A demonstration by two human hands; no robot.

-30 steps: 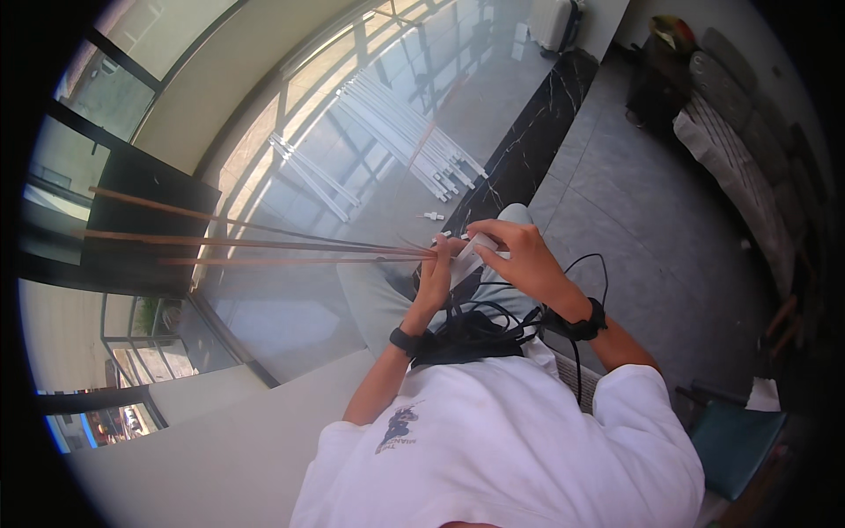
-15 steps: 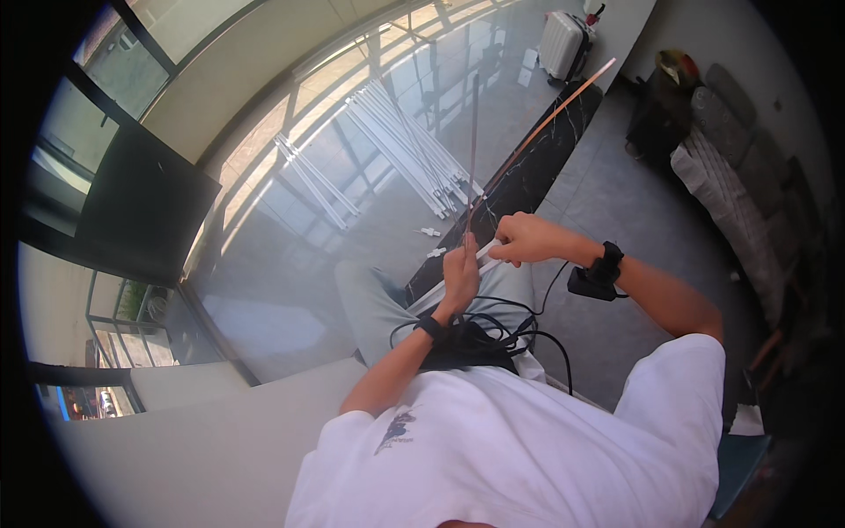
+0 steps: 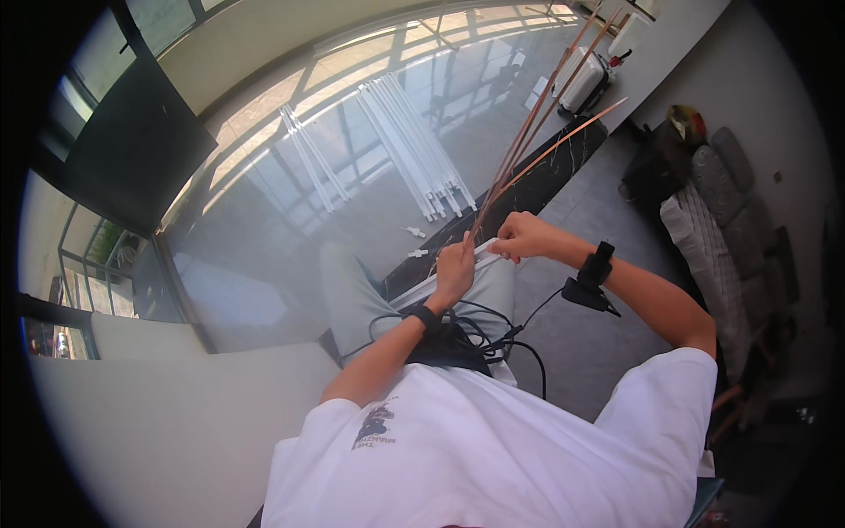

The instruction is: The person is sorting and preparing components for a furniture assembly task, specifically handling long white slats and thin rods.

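Note:
My left hand is closed around the lower ends of several long, thin brown strips, which fan out up and away to the right. My right hand is just to its right, fingers curled in a pinch at a white bar. What sits between those fingertips is too small to make out. The white bar slants across my lap beneath both hands, its lower part partly hidden by my left wrist. Another strip, orange-brown, lies over a black marble-patterned slab.
White bars lie in a bundle on the glossy floor, with a smaller group to their left. Two small white fittings are near my knee. Black cables coil on my lap. A white suitcase stands at the far right.
The brown strips in my left hand have swung to the right and spread apart, so several show. My right hand stays pinched beside the white bar. The whole view has shifted slightly.

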